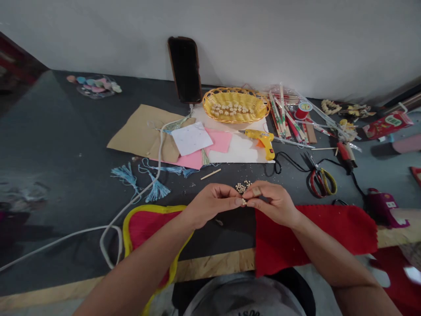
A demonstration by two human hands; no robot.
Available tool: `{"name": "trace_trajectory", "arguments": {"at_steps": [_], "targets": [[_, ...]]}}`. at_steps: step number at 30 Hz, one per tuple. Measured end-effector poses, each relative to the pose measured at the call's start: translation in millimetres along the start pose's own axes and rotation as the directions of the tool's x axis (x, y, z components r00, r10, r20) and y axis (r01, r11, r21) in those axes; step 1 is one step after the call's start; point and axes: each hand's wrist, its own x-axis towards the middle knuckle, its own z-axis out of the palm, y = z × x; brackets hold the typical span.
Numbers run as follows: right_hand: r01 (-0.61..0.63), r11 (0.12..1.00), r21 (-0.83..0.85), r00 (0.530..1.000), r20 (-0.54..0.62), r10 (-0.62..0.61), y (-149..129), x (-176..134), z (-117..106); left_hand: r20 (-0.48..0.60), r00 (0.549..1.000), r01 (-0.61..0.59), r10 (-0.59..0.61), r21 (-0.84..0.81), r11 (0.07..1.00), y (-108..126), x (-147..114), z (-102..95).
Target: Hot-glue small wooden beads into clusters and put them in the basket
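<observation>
My left hand (215,202) and my right hand (274,202) meet at the middle of the dark table, their fingertips pinched on a small cream bead cluster (244,202). A band circles one finger of the right hand. Just beyond the fingertips lies a little heap of loose cream beads (242,187), partly covered by the right fingers. Similar cream clusters (232,109) rest in a yellow woven basket (210,115) farther back. Under my right forearm is a red felt cloth (332,226). A pink cloth with yellow edging (144,224) lies below the left forearm.
A yellow glue gun (263,139) sits on white paper, right of pink sheets (221,141). Scissors (320,177) and a red thread spool (302,110) are at right. Blue tassels (158,188) and a white cable (161,149) lie left. A phone (184,70) leans on the wall.
</observation>
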Motion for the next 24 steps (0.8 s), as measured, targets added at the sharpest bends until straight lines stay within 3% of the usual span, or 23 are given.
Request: {"name": "trace_trajectory", "arguments": {"at_steps": [17,24], "targets": [[-0.022,1.0,-0.005,0.999,0.024,0.022,-0.9,0.0,0.0,0.005,1.0,-0.025,0.025,0.064,0.998,0.6,0.0,0.7],[-0.053,0.997,0.064,0.992,0.119,0.045,1.3,-2.0,-4.6,0.034,0.999,-0.005,0.002,0.088,0.996,1.0,-0.8,0.3]]}}
